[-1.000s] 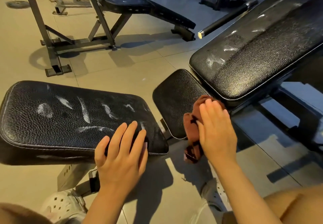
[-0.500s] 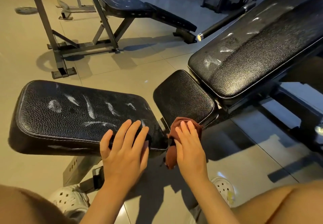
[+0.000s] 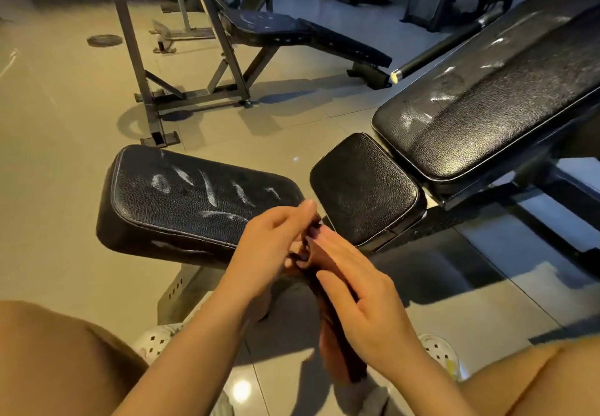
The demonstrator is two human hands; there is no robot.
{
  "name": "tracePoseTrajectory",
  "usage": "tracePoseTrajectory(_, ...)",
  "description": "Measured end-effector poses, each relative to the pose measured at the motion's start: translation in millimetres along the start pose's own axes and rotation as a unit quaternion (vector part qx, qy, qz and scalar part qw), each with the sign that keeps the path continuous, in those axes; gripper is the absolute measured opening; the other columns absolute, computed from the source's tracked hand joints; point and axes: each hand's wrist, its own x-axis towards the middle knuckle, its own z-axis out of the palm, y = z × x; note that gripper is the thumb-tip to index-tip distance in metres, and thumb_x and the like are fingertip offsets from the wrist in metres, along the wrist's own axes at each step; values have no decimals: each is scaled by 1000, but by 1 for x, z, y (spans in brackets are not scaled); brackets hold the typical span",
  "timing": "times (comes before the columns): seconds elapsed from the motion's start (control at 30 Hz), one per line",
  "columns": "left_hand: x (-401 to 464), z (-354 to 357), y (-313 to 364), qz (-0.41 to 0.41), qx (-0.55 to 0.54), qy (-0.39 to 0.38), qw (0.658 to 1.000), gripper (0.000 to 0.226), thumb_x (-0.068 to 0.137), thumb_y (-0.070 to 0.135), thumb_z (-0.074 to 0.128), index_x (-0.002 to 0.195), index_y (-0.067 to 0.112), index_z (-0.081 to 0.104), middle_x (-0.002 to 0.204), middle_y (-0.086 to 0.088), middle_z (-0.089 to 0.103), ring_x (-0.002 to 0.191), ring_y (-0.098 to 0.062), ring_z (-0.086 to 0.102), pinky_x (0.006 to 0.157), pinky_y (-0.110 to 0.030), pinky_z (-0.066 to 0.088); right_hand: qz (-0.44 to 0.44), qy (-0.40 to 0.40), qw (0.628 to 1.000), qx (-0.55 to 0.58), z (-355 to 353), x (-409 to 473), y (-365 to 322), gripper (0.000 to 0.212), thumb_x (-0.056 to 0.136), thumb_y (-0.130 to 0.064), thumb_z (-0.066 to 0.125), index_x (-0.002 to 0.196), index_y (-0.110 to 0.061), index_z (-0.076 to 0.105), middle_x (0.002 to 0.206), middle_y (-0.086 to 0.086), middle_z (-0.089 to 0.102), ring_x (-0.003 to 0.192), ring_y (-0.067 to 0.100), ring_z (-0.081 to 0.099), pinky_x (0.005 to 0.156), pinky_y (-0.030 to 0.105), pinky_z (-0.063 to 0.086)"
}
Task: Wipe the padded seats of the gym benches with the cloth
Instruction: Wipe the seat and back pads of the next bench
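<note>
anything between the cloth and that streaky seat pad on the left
Nothing visible. The brown cloth hangs between the left hand and right hand, just off the near right corner of the streaked seat pad. Only open air lies between them, and nothing rests on the pad's top, only white streaks.
</note>
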Motion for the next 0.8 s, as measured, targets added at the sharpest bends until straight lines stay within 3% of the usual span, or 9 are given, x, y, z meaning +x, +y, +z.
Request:
tracePoseTrajectory(0.07, -2, -1, 3, 48, 10, 28, 998, 8, 85, 20, 72, 84, 12, 70, 75, -7, 69, 71, -15, 63, 64, -24, 49, -43, -46, 998, -31, -4, -2, 0, 46, 93, -39, 50, 138, -29, 50, 140, -37, 38, 137, -13, 28, 108, 4, 21)
tracePoseTrajectory(0.17, -7, -4, 7, 127, 81, 3, 989, 16, 83, 14, 75, 76, 26, 67, 73, -1, 70, 72, -14, 64, 69, -30, 49, -42, -76, 996, -1, -24, 1, -3, 41, 86, -45, 59, 127, -42, 58, 139, -35, 45, 134, -9, 38, 106, 6, 27)
tracePoseTrajectory(0.23, -10, -5, 16, 175, 141, -45, 973, 12, 82, 14, 74, 80, 22, 66, 76, 7, 70, 76, -10, 66, 75, -29, 51, -49, -37, 998, 7, -43, 12, 0, 36, 84, -43, 63, 120, -41, 61, 126, -25, 59, 122, -4, 52, 99, 9, 37)
tracePoseTrajectory(0.3, -13, -6, 32, 209, 163, -72, 962, 10, 85, 8, 72, 84, 15, 65, 78, 11, 70, 78, -6, 66, 77, -24, 52, -29, -40, 998, -40, -61, 31, 6, 46, 82, -42, 68, 126, -37, 55, 125, -20, 57, 119, -2, 53, 98, 14, 41)
tracePoseTrajectory(0.4, -16, -11, 62, 241, 133, -102, 956, 6, 83, 16, 68, 87, 16, 64, 80, 12, 70, 81, -6, 67, 77, -22, 53, 52, -214, 966, -135, -71, 54, 22, 46, 83, -39, 73, 126, -37, 57, 122, -14, 58, 113, 2, 54, 97, 30, 47)
tracePoseTrajectory(0.5, -19, -21, 86, 260, 104, -126, 952, 15, 83, 18, 74, 90, 15, 61, 81, 5, 70, 81, -11, 68, 71, -21, 54, 0, -279, 922, -270, -69, 66, 32, 18, 89, -43, 62, 104, -38, 69, 106, -18, 64, 100, 4, 60, 90, 38, 50)
tracePoseTrajectory(0.57, -21, -29, 96, 275, 77, -112, 952, 11, 82, 12, 68, 89, 13, 59, 80, 5, 71, 77, -10, 68, 67, -18, 53, 6, -292, 927, -233, -78, 81, 21, 13, 91, -33, 62, 100, -38, 70, 101, -16, 68, 96, 2, 63, 90, 34, 51)
tracePoseTrajectory(0.7, -15, -36, 104, 271, 43, -91, 957, 12, 83, 3, 64, 87, 14, 59, 79, 3, 71, 75, -8, 68, 65, -16, 52, 49, -351, 935, -9, -91, 110, 5, 33, 91, -10, 63, 114, -33, 64, 107, -7, 71, 104, 5, 65, 95, 25, 49)
tracePoseTrajectory(0.8, -4, -30, 108, 251, 47, -90, 963, 13, 81, 2, 62, 88, 11, 57, 77, 4, 70, 74, -7, 67, 65, -15, 52, 69, -382, 920, 46, -79, 118, 23, 38, 88, -12, 70, 118, -34, 62, 115, -13, 68, 110, -2, 60, 96, 23, 48)
